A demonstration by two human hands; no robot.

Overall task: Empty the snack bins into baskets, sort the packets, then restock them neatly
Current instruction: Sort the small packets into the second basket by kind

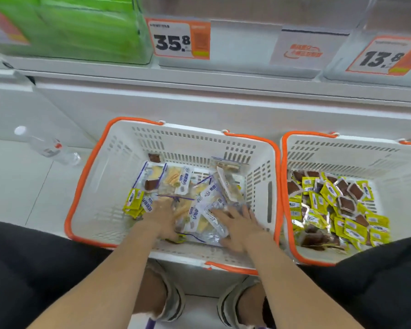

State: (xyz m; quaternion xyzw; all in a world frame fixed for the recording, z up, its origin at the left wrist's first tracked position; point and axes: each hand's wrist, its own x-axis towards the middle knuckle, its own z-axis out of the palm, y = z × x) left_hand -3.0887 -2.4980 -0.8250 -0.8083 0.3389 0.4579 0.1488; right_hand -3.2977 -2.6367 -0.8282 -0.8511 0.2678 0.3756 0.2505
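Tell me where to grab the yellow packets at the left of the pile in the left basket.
Pinch the yellow packets by their left edge, coming down from the left. They lie flat on the floor of the left basket, which is bare on that side; purple-and-white packets and the left hand crowd their right side.

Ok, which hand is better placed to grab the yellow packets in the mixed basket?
Left, most likely. The left hand lies right beside the yellow packets at the left side of the basket, while the right hand rests on white packets across the pile.
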